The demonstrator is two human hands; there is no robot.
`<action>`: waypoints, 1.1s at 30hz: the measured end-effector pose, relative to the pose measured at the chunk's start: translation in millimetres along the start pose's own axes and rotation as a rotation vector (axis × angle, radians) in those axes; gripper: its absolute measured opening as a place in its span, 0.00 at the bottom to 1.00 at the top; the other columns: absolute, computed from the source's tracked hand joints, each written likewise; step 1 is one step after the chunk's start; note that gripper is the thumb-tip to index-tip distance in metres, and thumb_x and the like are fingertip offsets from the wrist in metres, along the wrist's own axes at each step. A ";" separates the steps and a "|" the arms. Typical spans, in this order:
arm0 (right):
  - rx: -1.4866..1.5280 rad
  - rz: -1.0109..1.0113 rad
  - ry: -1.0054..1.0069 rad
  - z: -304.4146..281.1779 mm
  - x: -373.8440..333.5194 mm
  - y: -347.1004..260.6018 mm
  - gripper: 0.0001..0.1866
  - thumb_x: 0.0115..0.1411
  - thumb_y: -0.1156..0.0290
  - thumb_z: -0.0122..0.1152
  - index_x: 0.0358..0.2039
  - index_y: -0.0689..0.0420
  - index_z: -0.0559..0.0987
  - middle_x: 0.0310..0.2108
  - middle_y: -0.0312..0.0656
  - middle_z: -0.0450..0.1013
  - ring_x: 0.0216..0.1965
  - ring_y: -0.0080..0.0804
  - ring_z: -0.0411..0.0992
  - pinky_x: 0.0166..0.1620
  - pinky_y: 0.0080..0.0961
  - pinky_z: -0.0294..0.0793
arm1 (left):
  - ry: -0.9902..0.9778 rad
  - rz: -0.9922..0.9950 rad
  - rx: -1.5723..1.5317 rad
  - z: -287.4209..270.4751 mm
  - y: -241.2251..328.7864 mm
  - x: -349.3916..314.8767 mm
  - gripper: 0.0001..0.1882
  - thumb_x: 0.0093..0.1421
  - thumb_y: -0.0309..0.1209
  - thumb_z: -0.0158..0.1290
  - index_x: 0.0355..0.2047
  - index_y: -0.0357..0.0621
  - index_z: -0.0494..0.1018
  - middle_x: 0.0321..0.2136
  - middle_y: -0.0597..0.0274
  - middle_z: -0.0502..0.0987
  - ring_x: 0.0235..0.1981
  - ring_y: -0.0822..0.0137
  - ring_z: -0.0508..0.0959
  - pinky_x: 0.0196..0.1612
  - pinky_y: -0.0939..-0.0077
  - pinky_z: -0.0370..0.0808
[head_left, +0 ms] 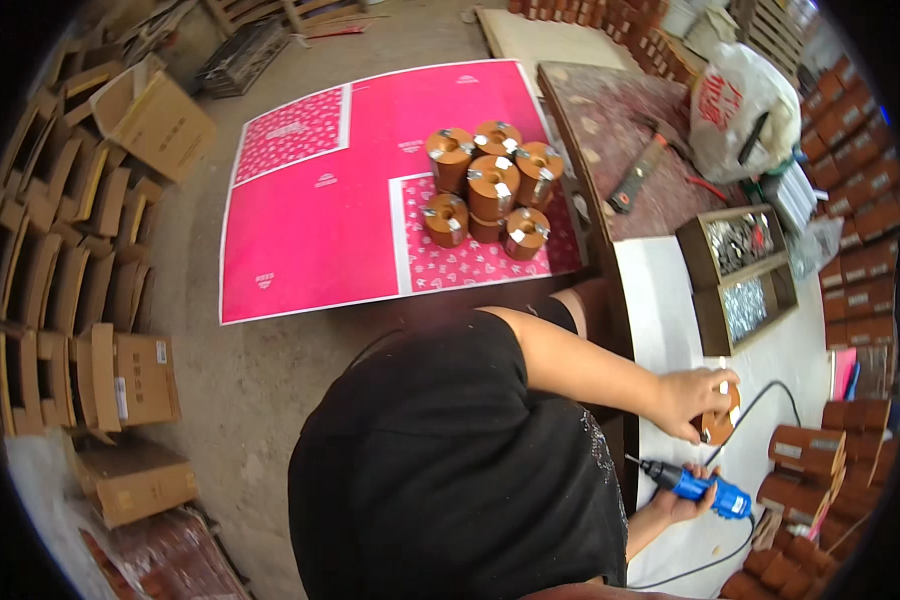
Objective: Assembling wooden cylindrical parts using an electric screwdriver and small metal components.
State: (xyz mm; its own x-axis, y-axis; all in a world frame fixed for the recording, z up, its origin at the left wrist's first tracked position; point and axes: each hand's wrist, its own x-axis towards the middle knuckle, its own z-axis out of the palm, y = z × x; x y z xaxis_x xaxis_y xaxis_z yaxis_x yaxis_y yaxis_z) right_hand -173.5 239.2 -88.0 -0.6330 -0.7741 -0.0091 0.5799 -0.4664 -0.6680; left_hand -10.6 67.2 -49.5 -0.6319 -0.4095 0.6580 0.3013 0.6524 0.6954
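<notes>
My left hand [697, 402] is closed over an orange-brown round block [717, 425] on the white-topped bench [660, 300], its fingers wrapped around the block's upper side. Just below it, my right hand [682, 503] grips a blue corded electric screwdriver [695, 486]. The tool lies almost level, its thin bit pointing left, away from the block. Several similar brown cylinders [494, 178], with center holes and small metal clips on top, stand grouped and partly stacked on a pink printed sheet [370, 225].
Two joined wooden trays [705, 310] of small metal parts sit on the bench. Beyond them are a hammer [642, 165] and a white plastic bag [740, 115]. The tool's black cord [770, 390] loops across the bench. Brown cylinders [805, 450] are piled right; cardboard boxes [140, 375] line the left.
</notes>
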 end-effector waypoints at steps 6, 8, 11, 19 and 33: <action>-0.009 -0.003 0.029 6.5 1.2 0.7 0.22 0.50 0.68 0.54 0.44 0.62 0.63 0.21 0.39 0.62 0.26 0.31 0.61 0.37 0.28 0.64 | -0.012 -0.051 0.086 3.8 4.4 0.6 0.23 0.34 0.31 0.63 0.30 0.43 0.66 0.49 0.44 0.53 0.45 0.46 0.65 0.46 0.63 0.65; -0.006 -0.006 0.034 8.3 1.0 2.3 0.22 0.50 0.68 0.54 0.44 0.62 0.63 0.21 0.39 0.62 0.25 0.31 0.61 0.36 0.28 0.64 | -0.009 -0.043 0.087 5.2 2.5 -0.1 0.23 0.34 0.31 0.63 0.31 0.43 0.66 0.49 0.43 0.54 0.46 0.46 0.65 0.46 0.62 0.65; -0.035 -0.040 0.053 5.9 -3.8 1.6 0.21 0.50 0.67 0.54 0.43 0.62 0.64 0.22 0.39 0.63 0.25 0.30 0.61 0.36 0.27 0.64 | -0.041 -0.017 0.064 6.7 0.2 0.6 0.24 0.34 0.32 0.63 0.32 0.43 0.65 0.49 0.43 0.54 0.46 0.46 0.65 0.46 0.62 0.64; -0.006 -0.030 0.102 -2.3 -0.2 6.2 0.22 0.49 0.65 0.52 0.44 0.58 0.64 0.24 0.39 0.64 0.25 0.28 0.63 0.34 0.30 0.66 | -0.136 0.012 -0.060 -9.9 -9.3 10.6 0.24 0.35 0.31 0.63 0.34 0.44 0.65 0.51 0.38 0.53 0.50 0.40 0.60 0.51 0.61 0.61; 0.032 -0.085 0.244 18.8 -9.2 7.4 0.21 0.49 0.66 0.52 0.43 0.59 0.65 0.23 0.40 0.65 0.24 0.31 0.65 0.32 0.33 0.67 | 0.681 -0.062 -0.047 -165.7 6.7 29.3 0.26 0.45 0.19 0.55 0.44 0.41 0.58 0.45 0.57 0.62 0.37 0.64 0.72 0.36 0.80 0.73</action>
State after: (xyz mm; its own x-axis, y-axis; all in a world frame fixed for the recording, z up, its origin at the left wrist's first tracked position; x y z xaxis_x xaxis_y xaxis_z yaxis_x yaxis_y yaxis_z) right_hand -153.7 234.8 -78.9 -0.7830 -0.6070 -0.1363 0.5329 -0.5414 -0.6503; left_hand 91.2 -46.1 22.4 -0.0632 -0.7650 0.6409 0.3199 0.5928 0.7391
